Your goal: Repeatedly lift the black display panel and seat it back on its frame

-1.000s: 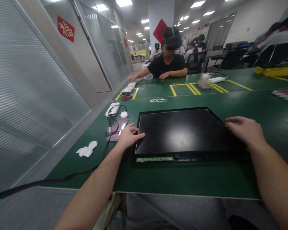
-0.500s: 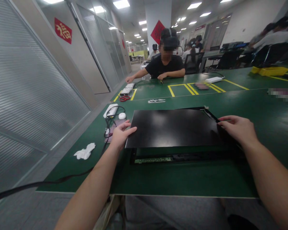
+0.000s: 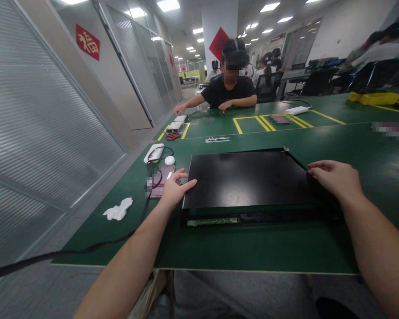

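Note:
A flat black screen panel (image 3: 249,179) lies over a black frame on the green table (image 3: 252,248). Its near edge is raised a little, and a green circuit strip (image 3: 213,221) shows below it. My left hand (image 3: 173,188) grips the panel's left edge, thumb on top. My right hand (image 3: 335,179) holds the right edge with the fingers curled over it.
Left of the panel lie a phone (image 3: 158,184), a white mouse (image 3: 169,160), a white power strip (image 3: 154,153) and a black cable (image 3: 86,248). A crumpled white tissue (image 3: 118,209) sits near the table's left edge. A person in black (image 3: 231,91) sits opposite; red scissors (image 3: 172,136) lie there.
The panel's near edge was lifted off the frame and shifted left, then came back right and lower. Both hands stayed on its side edges.

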Action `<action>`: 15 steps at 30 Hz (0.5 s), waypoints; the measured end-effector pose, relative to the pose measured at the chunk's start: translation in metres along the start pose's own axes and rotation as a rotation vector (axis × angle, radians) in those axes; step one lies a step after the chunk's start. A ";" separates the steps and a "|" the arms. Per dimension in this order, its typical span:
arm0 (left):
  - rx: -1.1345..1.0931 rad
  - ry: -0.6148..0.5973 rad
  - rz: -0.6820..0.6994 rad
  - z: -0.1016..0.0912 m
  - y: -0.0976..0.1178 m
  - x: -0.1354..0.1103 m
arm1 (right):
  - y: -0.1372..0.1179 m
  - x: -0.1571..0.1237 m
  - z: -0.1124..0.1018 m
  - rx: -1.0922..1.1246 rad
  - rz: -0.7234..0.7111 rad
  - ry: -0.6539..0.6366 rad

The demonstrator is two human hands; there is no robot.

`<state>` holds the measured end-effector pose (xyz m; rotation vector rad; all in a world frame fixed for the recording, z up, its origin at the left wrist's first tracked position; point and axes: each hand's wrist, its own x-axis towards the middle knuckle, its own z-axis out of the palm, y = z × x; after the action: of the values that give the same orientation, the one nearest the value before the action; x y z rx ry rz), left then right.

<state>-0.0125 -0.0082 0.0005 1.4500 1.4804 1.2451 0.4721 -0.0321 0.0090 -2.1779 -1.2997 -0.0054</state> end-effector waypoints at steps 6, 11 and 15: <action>0.264 -0.011 0.071 -0.003 0.000 -0.001 | -0.008 -0.002 -0.004 -0.050 0.047 -0.057; 0.502 -0.061 0.138 -0.005 0.003 -0.002 | -0.011 -0.002 -0.008 -0.176 0.038 -0.133; 0.565 -0.104 0.147 -0.005 0.002 -0.001 | -0.012 -0.003 -0.008 -0.228 0.029 -0.154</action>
<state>-0.0168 -0.0106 0.0040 1.9849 1.7633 0.8440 0.4627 -0.0342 0.0206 -2.4308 -1.4107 0.0279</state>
